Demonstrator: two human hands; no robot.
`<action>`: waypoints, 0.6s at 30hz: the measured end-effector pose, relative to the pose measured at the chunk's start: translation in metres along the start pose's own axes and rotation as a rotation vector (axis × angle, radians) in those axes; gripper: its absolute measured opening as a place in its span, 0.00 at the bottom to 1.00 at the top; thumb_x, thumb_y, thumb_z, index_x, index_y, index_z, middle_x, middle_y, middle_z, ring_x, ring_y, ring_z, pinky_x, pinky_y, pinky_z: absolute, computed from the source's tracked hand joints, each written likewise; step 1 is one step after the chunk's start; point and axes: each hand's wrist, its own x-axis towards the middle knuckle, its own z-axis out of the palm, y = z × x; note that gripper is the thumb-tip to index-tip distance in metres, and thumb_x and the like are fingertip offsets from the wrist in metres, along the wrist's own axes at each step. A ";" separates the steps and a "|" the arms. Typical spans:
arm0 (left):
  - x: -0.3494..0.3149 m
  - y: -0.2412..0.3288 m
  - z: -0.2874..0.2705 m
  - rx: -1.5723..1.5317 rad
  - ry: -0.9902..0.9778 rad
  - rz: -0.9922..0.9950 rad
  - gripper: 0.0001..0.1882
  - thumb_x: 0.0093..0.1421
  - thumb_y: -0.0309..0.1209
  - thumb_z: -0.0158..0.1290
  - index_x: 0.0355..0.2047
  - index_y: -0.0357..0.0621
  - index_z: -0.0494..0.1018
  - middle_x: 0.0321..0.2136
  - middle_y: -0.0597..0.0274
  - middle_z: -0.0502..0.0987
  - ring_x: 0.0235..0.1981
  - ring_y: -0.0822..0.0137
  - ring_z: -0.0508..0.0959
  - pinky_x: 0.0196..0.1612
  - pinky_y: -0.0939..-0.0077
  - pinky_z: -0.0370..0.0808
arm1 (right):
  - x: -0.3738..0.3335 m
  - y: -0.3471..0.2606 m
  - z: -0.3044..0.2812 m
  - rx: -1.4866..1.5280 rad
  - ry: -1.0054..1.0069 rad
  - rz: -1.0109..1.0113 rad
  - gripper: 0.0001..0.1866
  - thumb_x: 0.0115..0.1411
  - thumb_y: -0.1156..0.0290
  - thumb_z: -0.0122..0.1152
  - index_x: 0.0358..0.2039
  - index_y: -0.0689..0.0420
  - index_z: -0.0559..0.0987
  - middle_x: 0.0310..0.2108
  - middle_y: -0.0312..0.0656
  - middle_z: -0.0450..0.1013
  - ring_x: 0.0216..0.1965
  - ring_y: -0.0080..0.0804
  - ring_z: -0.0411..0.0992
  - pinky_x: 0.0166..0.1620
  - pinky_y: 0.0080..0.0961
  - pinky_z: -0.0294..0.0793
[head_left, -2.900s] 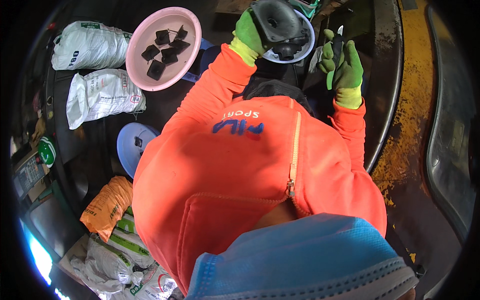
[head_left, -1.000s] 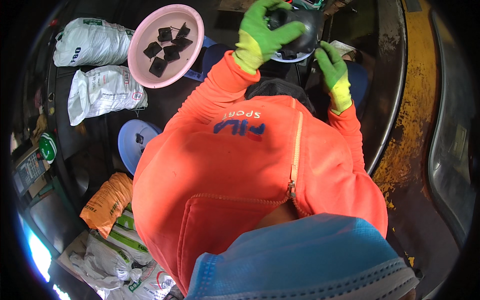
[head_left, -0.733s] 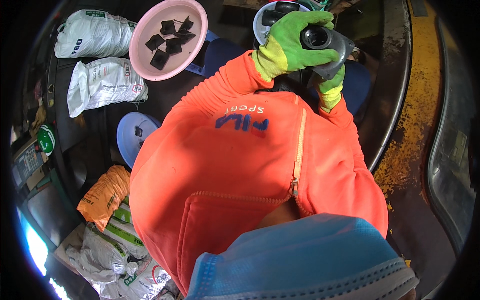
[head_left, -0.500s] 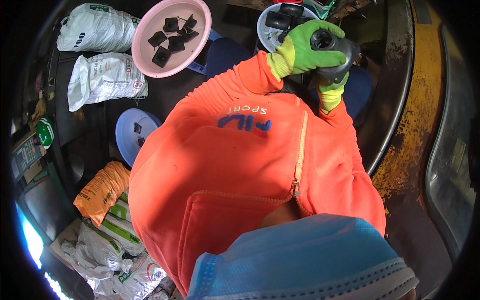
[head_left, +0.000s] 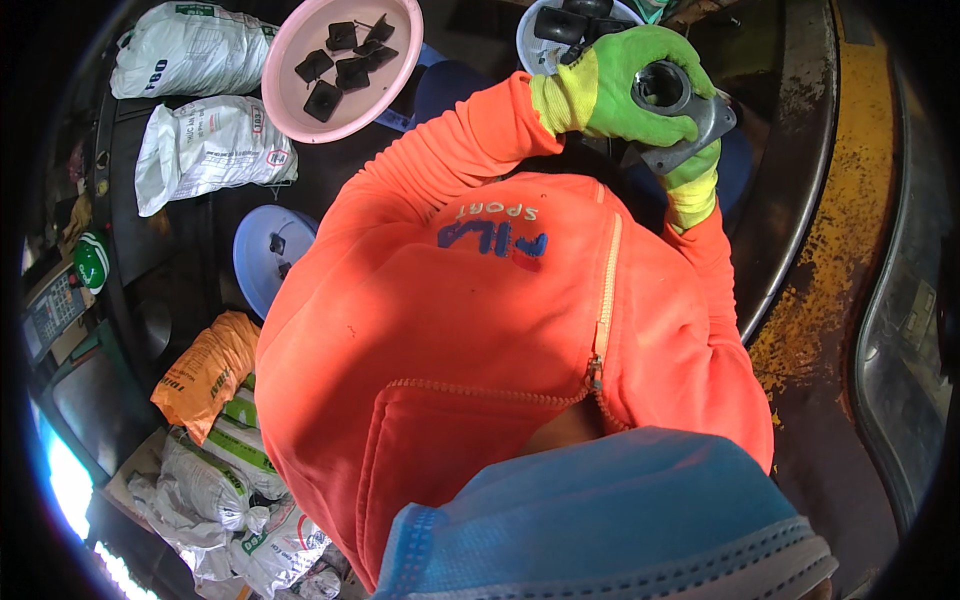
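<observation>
My left hand [head_left: 628, 88], in a green and yellow glove, is closed around a black flanged part with a round, hollow neck [head_left: 712, 122]. The fingers and thumb wrap the neck, and its dark opening faces up. A flat plate with corner holes juts out below and to the right of the grip. My right hand [head_left: 697, 182], gloved the same way, is under that plate against its lower side. Its fingers are hidden by the part. Just beyond my left hand is a pale blue basin [head_left: 528, 50] holding several black parts.
A pink basin [head_left: 280, 100] with several black square pieces stands at the far left. Nearer is a blue basin [head_left: 250, 270] holding small dark pieces. White sacks [head_left: 215, 150] and an orange bag [head_left: 208, 370] lie along the left. A worn yellow metal edge [head_left: 840, 200] runs down the right.
Both hands have shifted slightly right and down with the black part. The part has turned, so its round opening and plate show more. The basins sit a little higher in the view.
</observation>
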 end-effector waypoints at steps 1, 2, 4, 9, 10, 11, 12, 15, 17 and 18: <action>0.000 0.000 -0.002 -0.033 -0.036 -0.018 0.18 0.45 0.35 0.68 0.37 0.46 0.79 0.38 0.63 0.79 0.40 0.65 0.80 0.46 0.71 0.76 | 0.002 -0.003 -0.004 0.081 -0.050 0.060 0.21 0.55 0.70 0.67 0.50 0.58 0.76 0.46 0.43 0.77 0.46 0.37 0.76 0.48 0.31 0.75; -0.001 0.001 -0.003 -0.118 -0.055 -0.025 0.18 0.46 0.34 0.68 0.37 0.45 0.79 0.38 0.62 0.79 0.41 0.65 0.80 0.47 0.71 0.76 | 0.004 -0.005 -0.006 0.222 -0.066 0.136 0.21 0.55 0.69 0.67 0.49 0.59 0.77 0.45 0.43 0.77 0.46 0.37 0.76 0.48 0.31 0.75; 0.000 0.003 -0.005 -0.284 -0.093 -0.038 0.17 0.47 0.32 0.67 0.38 0.45 0.79 0.39 0.62 0.79 0.42 0.66 0.80 0.48 0.71 0.76 | 0.006 -0.007 -0.010 0.272 -0.065 0.136 0.19 0.52 0.70 0.69 0.45 0.58 0.79 0.41 0.43 0.78 0.42 0.38 0.77 0.45 0.30 0.76; 0.004 0.008 -0.015 -0.232 -0.324 -0.052 0.19 0.47 0.30 0.66 0.41 0.42 0.78 0.43 0.57 0.78 0.47 0.61 0.77 0.51 0.67 0.74 | -0.004 -0.003 -0.018 0.122 -0.209 0.108 0.26 0.45 0.69 0.74 0.47 0.56 0.79 0.43 0.42 0.77 0.43 0.34 0.76 0.45 0.29 0.75; 0.003 0.008 -0.016 -0.272 -0.379 -0.076 0.19 0.47 0.30 0.65 0.41 0.41 0.78 0.44 0.55 0.77 0.49 0.59 0.76 0.52 0.65 0.73 | -0.007 -0.003 -0.019 0.121 -0.255 0.112 0.27 0.45 0.69 0.75 0.48 0.56 0.78 0.45 0.42 0.76 0.45 0.33 0.75 0.47 0.28 0.74; 0.002 0.008 -0.017 -0.295 -0.414 -0.071 0.19 0.46 0.29 0.65 0.41 0.41 0.78 0.45 0.55 0.77 0.49 0.59 0.76 0.52 0.66 0.73 | -0.010 -0.003 -0.018 0.300 -0.295 0.232 0.28 0.47 0.70 0.74 0.50 0.56 0.77 0.46 0.42 0.76 0.47 0.34 0.74 0.50 0.30 0.73; 0.002 0.007 -0.017 -0.319 -0.447 -0.069 0.19 0.46 0.29 0.64 0.41 0.41 0.78 0.45 0.55 0.77 0.49 0.58 0.76 0.53 0.66 0.73 | -0.012 -0.005 -0.016 0.483 -0.323 0.334 0.28 0.48 0.70 0.73 0.51 0.56 0.76 0.48 0.42 0.75 0.50 0.35 0.73 0.53 0.31 0.72; 0.005 0.002 -0.017 -0.476 -0.616 -0.092 0.20 0.43 0.28 0.63 0.39 0.40 0.78 0.46 0.54 0.77 0.49 0.58 0.76 0.53 0.66 0.72 | -0.014 -0.012 -0.008 0.510 -0.394 0.287 0.32 0.47 0.67 0.77 0.53 0.56 0.75 0.49 0.39 0.74 0.50 0.31 0.72 0.53 0.29 0.72; 0.012 -0.002 -0.021 -0.589 -0.790 -0.130 0.23 0.40 0.28 0.61 0.41 0.40 0.77 0.48 0.53 0.77 0.50 0.58 0.75 0.54 0.66 0.71 | -0.009 -0.017 0.002 0.410 -0.253 0.135 0.34 0.44 0.63 0.80 0.52 0.56 0.75 0.48 0.38 0.74 0.48 0.30 0.72 0.51 0.27 0.72; 0.016 -0.004 -0.025 -0.578 -0.769 -0.154 0.24 0.40 0.28 0.61 0.43 0.40 0.77 0.48 0.54 0.77 0.50 0.59 0.75 0.55 0.66 0.70 | -0.003 -0.016 0.006 0.445 -0.242 0.255 0.35 0.44 0.64 0.79 0.53 0.57 0.74 0.49 0.39 0.73 0.50 0.31 0.71 0.53 0.29 0.72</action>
